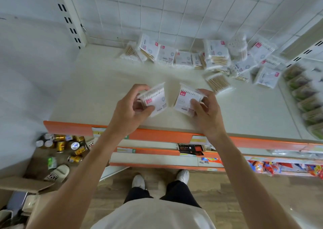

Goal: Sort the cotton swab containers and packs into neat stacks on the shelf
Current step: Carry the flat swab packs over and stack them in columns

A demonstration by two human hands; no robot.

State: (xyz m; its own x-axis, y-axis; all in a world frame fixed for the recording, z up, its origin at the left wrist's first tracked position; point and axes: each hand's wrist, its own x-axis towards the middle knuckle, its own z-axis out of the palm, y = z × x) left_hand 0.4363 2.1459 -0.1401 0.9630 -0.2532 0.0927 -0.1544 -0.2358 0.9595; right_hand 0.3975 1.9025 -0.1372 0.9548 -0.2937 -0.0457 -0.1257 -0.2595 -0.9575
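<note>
My left hand point(131, 106) grips a clear pack of white cotton swabs point(156, 98) with a pink label, held just above the cream shelf point(90, 89). My right hand point(206, 113) grips a second, similar swab pack point(186, 99) beside it; the two packs are a small gap apart. Several more swab packs point(183, 57) lie in a loose jumble along the back of the shelf. Among them a round clear swab container point(238, 45) stands at the back right, and a pack of wooden-stick swabs point(218, 83) lies just beyond my right hand.
The shelf has an orange front edge point(70, 128) and a white tiled wall behind. Green packaged goods point(305, 96) line the shelf's right side. Lower shelves hold snacks point(265, 167). On the floor at left are a cardboard box with cans point(70, 146) and a slipper point(57, 173).
</note>
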